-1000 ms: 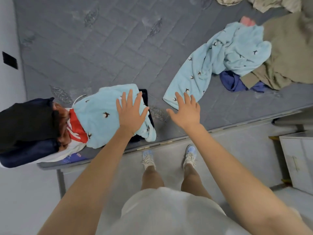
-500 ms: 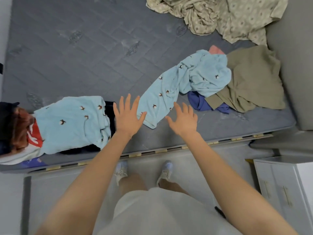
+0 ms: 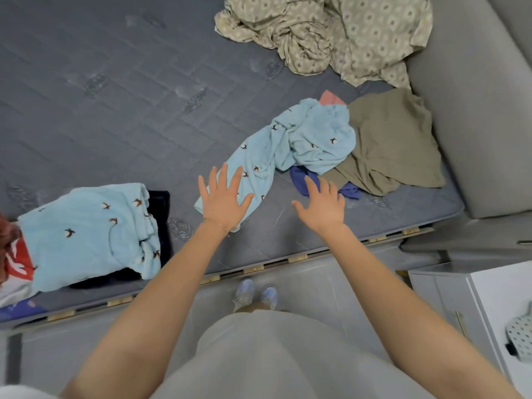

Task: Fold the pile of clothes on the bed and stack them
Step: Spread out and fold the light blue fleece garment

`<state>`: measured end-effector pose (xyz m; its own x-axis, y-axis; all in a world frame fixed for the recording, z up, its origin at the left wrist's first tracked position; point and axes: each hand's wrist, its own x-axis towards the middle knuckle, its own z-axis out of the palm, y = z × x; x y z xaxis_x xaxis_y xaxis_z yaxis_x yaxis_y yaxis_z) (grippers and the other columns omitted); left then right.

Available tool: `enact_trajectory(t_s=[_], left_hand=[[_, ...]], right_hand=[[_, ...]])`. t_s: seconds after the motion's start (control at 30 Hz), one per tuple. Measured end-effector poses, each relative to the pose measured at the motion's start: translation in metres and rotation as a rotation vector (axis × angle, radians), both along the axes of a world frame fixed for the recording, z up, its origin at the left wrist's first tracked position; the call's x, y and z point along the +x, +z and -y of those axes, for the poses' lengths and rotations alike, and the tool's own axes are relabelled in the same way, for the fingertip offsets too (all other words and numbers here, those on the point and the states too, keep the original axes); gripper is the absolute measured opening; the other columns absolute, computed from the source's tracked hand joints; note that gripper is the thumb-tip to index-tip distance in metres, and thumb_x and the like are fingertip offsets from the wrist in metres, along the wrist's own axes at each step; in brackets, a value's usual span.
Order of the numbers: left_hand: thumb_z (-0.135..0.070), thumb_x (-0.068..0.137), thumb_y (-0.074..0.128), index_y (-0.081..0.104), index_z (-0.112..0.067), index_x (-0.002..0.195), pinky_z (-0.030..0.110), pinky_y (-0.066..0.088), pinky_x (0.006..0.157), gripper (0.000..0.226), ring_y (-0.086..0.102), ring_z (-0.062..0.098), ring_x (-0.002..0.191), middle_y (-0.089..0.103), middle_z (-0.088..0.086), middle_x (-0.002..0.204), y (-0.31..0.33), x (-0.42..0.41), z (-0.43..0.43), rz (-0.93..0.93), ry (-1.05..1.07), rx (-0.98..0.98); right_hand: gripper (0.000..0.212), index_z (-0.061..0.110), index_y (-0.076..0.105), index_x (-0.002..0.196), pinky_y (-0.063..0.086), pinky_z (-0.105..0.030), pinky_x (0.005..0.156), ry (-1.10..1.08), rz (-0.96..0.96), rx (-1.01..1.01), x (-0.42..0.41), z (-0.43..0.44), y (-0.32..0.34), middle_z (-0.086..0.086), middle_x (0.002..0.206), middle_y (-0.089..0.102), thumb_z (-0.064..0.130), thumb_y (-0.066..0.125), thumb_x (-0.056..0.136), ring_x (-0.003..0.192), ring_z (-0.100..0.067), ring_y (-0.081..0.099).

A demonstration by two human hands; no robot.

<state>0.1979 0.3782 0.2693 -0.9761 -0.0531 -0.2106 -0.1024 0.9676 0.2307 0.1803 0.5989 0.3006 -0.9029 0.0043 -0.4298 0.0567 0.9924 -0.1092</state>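
1. A grey bed (image 3: 100,110) fills the upper view.
2. Unfolded clothes lie near its right front edge: a crumpled light blue garment (image 3: 302,142) overlaps an olive garment (image 3: 394,139) and a dark blue garment (image 3: 302,177).
3. A folded stack (image 3: 86,234) sits at the left front edge, well apart from them.
4. Both arms reach forward, palms down. The left hand (image 3: 223,201), fingers straight and spread, is over the light blue garment's near end; whether it touches cannot be told. The right hand (image 3: 322,207), fingers apart, is just beside the dark blue garment and holds nothing.

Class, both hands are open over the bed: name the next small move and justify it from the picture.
Probably close the left hand on the near end of the crumpled blue bird-print garment and draw it flat. Both hands are open, the left over that end, the right hand beside it; a matching folded piece lies at left.
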Motion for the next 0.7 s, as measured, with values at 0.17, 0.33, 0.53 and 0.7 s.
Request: enact_trajectory(t_s=[0.17, 0.33, 0.53, 0.7], left_hand=[[-0.056, 0.099, 0.034, 0.013, -0.028, 0.156, 0.055, -0.009, 0.117, 0.067, -0.001, 0.032, 0.150, 0.005, 0.008, 0.164, 0.004, -0.013, -0.002, 0.006, -0.061, -0.022], [-0.059, 0.099, 0.030, 0.012, -0.028, 0.156, 0.055, -0.008, 0.117, 0.067, -0.001, 0.033, 0.150, 0.004, 0.009, 0.164, 0.006, -0.034, -0.009, 0.009, -0.116, -0.038], [-0.058, 0.099, 0.032, 0.008, -0.030, 0.156, 0.054, -0.010, 0.117, 0.068, -0.004, 0.031, 0.150, -0.002, 0.008, 0.164, 0.004, -0.073, -0.041, 0.007, -0.134, -0.061], [-0.066, 0.095, 0.021, 0.013, -0.028, 0.156, 0.052, -0.012, 0.115, 0.072, 0.000, 0.032, 0.150, 0.004, 0.010, 0.164, -0.011, -0.120, -0.081, 0.012, -0.084, -0.046]], right_hand=[[0.073, 0.025, 0.012, 0.157, 0.016, -0.050, 0.118, -0.056, -0.011, 0.003, -0.005, -0.008, -0.003, -0.010, 0.162, 0.014, 0.052, 0.044, 0.098, 0.148, -0.031, 0.011], [0.072, 0.025, 0.013, 0.157, 0.016, -0.048, 0.117, -0.111, -0.018, -0.017, -0.021, -0.021, -0.006, -0.010, 0.161, 0.015, 0.053, 0.044, 0.098, 0.148, -0.030, 0.012], [0.073, 0.026, 0.014, 0.156, 0.020, -0.049, 0.116, -0.125, -0.043, -0.016, -0.061, -0.051, -0.014, -0.012, 0.160, 0.017, 0.053, 0.046, 0.097, 0.146, -0.030, 0.015], [0.074, 0.027, 0.011, 0.157, 0.018, -0.047, 0.115, -0.080, -0.023, -0.021, -0.112, -0.091, -0.022, -0.010, 0.163, 0.011, 0.053, 0.046, 0.097, 0.148, -0.029, 0.010]])
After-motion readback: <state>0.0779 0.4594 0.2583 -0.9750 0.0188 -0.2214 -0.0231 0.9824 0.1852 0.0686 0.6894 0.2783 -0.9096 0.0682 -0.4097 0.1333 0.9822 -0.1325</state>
